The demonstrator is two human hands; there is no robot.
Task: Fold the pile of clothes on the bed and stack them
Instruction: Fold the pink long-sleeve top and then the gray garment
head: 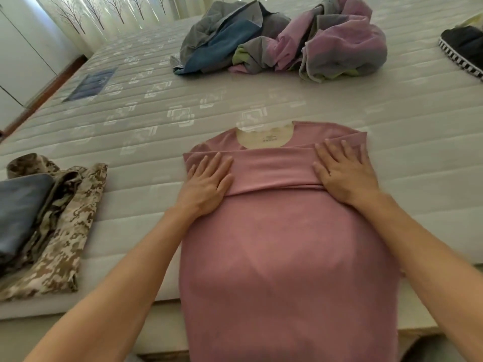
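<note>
A pink shirt (285, 246) lies flat on the bed (261, 100), collar away from me, its lower part hanging over the near edge. Both sleeves are folded across the chest in a band. My left hand (207, 182) presses flat on the left end of that band, fingers straight. My right hand (342, 171) presses flat on the right end. A pile of unfolded clothes (282, 43), grey, blue and lilac, sits at the far side of the bed. Folded clothes (44, 223), a camouflage piece with a blue-grey piece on top, lie at the near left.
A dark item with a black-and-white trim (462, 48) lies at the bed's far right edge. White cabinet doors (23, 56) stand left of the bed and patterned curtains (109, 11) hang behind it. A blue label (91, 83) marks the mattress.
</note>
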